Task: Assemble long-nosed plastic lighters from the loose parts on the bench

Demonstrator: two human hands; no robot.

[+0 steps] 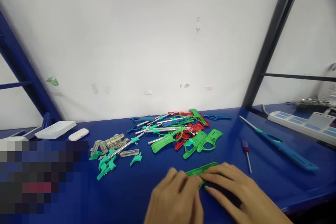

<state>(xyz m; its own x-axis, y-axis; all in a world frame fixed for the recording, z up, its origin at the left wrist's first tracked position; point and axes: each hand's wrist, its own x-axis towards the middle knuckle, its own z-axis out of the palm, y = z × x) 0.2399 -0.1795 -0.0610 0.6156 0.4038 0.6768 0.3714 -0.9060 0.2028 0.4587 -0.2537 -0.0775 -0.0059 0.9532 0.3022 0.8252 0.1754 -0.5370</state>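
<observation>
A green plastic lighter casing half (195, 172) lies at the table's front, partly hidden under both hands. My left hand (175, 196) is closed, its curled fingers at the casing's left part; what its fingertips pinch is hidden. My right hand (233, 187) steadies the casing from the right, thumb below and fingers over the top. Beyond them lie more green casing halves (202, 143), red casing halves (191, 131) and metal lighter tubes (165, 129). Clear fuel tanks (112, 142) and teal triggers (107, 164) are heaped to the left.
On the right lie a screwdriver (246, 152), a whole blue lighter (283, 147) and a white power strip (296, 120). A white box (55, 129) and white earbud case (78, 134) sit back left. A wall (147, 42) bounds the table behind.
</observation>
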